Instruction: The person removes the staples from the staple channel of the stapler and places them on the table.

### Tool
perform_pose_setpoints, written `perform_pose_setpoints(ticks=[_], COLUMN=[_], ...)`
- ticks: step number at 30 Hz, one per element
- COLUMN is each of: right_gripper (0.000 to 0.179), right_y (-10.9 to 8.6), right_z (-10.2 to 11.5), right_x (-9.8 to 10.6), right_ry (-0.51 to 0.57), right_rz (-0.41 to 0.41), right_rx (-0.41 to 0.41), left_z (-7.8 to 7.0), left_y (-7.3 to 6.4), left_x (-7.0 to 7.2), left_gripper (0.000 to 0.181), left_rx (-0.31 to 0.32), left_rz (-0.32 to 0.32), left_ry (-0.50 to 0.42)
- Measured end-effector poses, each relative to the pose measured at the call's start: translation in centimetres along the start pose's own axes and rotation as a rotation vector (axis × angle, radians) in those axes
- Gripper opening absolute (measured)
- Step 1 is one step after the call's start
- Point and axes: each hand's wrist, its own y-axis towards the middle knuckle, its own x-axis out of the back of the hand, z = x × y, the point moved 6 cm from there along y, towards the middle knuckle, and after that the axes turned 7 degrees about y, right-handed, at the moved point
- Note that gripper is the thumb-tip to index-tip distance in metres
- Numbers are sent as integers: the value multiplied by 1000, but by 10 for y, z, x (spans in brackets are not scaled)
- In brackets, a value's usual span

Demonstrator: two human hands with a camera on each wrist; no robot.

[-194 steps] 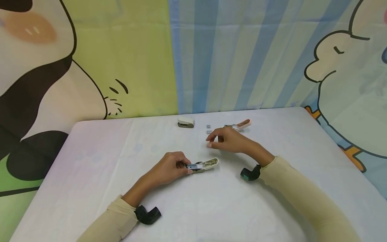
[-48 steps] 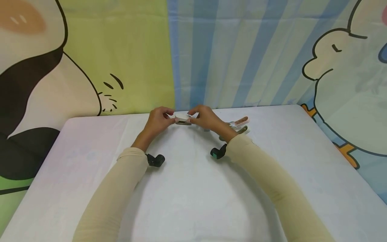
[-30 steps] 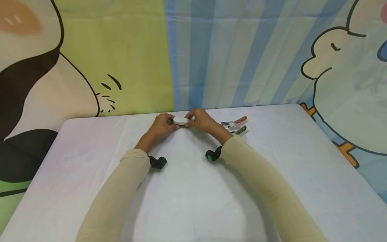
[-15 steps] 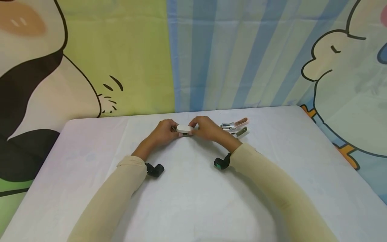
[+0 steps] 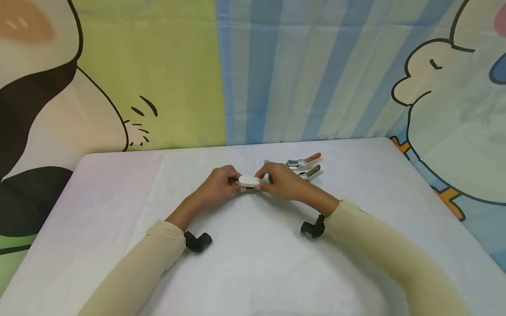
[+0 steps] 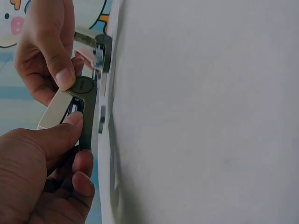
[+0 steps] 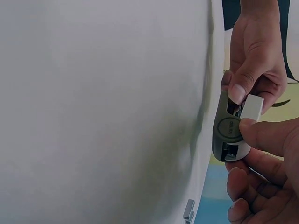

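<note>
A small stapler with a white top and an olive-grey base is held between both hands, a little above or on the table; I cannot tell which. My left hand pinches its left end. In the left wrist view the thumb reaches into the gap between the stapler's white arm and its base. At the round hinge end my right hand grips it, and the right wrist view shows that thumb beside the round disc on the stapler. The far fingers are partly hidden behind it.
Behind my right hand lie two opened staplers, one pink and one olive and white. Small staple strips lie on the white-covered table. A printed curtain hangs along the table's back edge.
The opened olive stapler left my left hand and now lies near the pink one. Both hands took the small stapler from the back and drew it nearer, slightly to the right.
</note>
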Motion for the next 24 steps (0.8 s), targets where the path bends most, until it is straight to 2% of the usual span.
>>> perform_pose_setpoints(ticks=[11,19,24], right_gripper=[20,21,21], right_y=[-34,-53,-60], right_z=[5,12,9], right_x=[-6,-9,-14], right_ry=[17,49,85], right_rz=[-24,2,2], right_rx=[75,134,143], left_z=[-15,-30,-36], left_y=[-20,-35,-39], left_x=[-14,-21,-25], left_gripper=[16,18,17], left_rx=[-56,-142,-141], left_rz=[33,74,114], left_ry=[-36,-45,-31])
